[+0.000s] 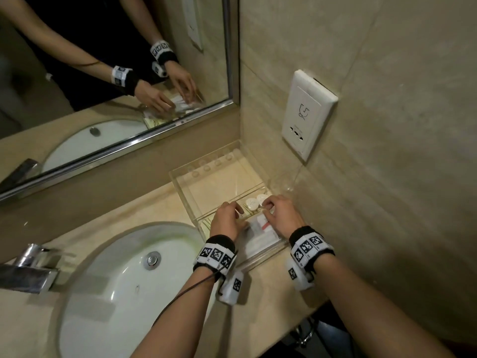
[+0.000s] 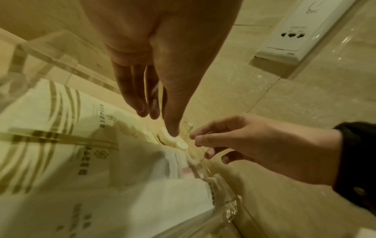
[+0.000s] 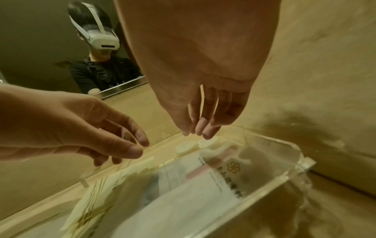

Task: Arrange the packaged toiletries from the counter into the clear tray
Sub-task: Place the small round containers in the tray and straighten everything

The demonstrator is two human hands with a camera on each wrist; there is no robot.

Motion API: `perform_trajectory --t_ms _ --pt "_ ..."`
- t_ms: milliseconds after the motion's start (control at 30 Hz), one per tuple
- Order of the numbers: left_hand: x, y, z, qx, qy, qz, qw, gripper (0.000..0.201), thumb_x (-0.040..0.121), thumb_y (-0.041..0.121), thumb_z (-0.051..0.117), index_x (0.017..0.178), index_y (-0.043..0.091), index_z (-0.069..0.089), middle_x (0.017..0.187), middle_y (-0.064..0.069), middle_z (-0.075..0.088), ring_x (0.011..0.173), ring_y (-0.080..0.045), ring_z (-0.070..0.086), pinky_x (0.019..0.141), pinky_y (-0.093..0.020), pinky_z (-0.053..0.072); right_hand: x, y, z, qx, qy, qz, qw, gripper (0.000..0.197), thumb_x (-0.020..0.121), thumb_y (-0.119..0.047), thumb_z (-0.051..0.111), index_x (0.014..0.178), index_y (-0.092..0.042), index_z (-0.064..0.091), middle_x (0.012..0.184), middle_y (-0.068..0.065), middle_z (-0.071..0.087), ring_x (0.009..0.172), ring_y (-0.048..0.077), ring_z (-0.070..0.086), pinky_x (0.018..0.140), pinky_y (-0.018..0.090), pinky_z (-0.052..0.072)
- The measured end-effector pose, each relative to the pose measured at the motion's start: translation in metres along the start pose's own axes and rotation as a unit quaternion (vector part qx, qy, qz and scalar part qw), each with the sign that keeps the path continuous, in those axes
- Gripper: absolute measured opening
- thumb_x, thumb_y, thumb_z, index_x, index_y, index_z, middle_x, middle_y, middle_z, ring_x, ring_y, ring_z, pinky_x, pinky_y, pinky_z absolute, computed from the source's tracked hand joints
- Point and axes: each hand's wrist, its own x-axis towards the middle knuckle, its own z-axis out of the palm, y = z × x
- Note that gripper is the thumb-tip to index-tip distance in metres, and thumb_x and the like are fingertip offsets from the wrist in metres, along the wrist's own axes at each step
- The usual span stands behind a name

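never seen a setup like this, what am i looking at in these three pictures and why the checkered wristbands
No machine here: these are a person's two bare hands, with marker bands and a small camera strapped to each wrist. The big picture comes from a camera on the head, looking down; the other two look along each hand from the wrists. The left hand and right hand reach into a clear tray on a bathroom counter beside a sink, under a mirror. In the tray lie paper packets and two white round caps. A left fingertip touches a small white piece; the right fingers hover just above the caps. Neither hand plainly holds anything.
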Motion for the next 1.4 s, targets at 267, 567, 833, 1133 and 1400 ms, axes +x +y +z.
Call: perform_trajectory --t_ms 267,567,833,1133,1400 --pt "-0.037 -0.007 -0.007 0.046 -0.029 0.054 0.997 0.029 0.075 0.031 0.078 0.097 0.018 0.065 0.101 0.001 0.061 0.089 -0.016 0.055 0.079 -0.026 0.047 -0.036 -0.006 -0.006 0.042 -0.061 0.007 0.997 0.028 0.083 -0.017 0.073 0.109 -0.022 0.065 0.109 -0.004 0.064 0.089 0.009 0.062 0.084 0.032 0.057" --pt "-0.079 -0.048 -0.002 0.1 -0.05 0.06 0.992 0.043 0.071 0.023 0.081 0.108 0.017 0.062 0.113 -0.001 0.055 0.105 -0.021 0.049 0.091 -0.031 0.044 -0.062 -0.01 0.022 -0.066 -0.113 -0.067 0.989 0.042 0.079 -0.02 0.077 0.118 -0.022 0.063 0.114 -0.004 0.06 0.087 0.009 0.051 0.082 0.027 0.048" --pt "-0.086 -0.06 0.01 0.077 -0.033 0.058 0.995 0.03 0.073 0.009 0.077 0.1 0.014 0.066 0.105 -0.001 0.059 0.098 -0.022 0.056 0.086 -0.029 0.046 -0.055 -0.008 0.023 -0.096 -0.107 -0.067 0.987 0.021 0.082 -0.028 0.074 0.102 -0.023 0.068 0.105 -0.003 0.066 0.092 0.017 0.063 0.082 0.032 0.052" --pt "-0.081 -0.058 0.022 0.057 -0.001 0.087 0.995 0.028 0.083 0.017 0.069 0.11 0.018 0.064 0.113 -0.002 0.057 0.104 -0.023 0.053 0.091 -0.034 0.046 -0.022 -0.01 0.014 -0.064 -0.055 -0.131 0.988 0.033 0.085 -0.025 0.069 0.118 -0.02 0.065 0.123 -0.001 0.063 0.107 0.018 0.059 0.092 0.033 0.049" --pt "-0.077 -0.037 0.03 0.203 -0.031 0.115 0.972 0.044 0.098 0.015 0.045 0.14 0.029 0.046 0.148 -0.004 0.038 0.127 -0.027 0.038 0.103 -0.038 0.042 -0.019 -0.007 0.025 -0.071 -0.094 -0.119 0.986 0.033 0.085 -0.043 0.067 0.113 -0.026 0.067 0.123 -0.005 0.06 0.101 0.014 0.059 0.091 0.039 0.05"
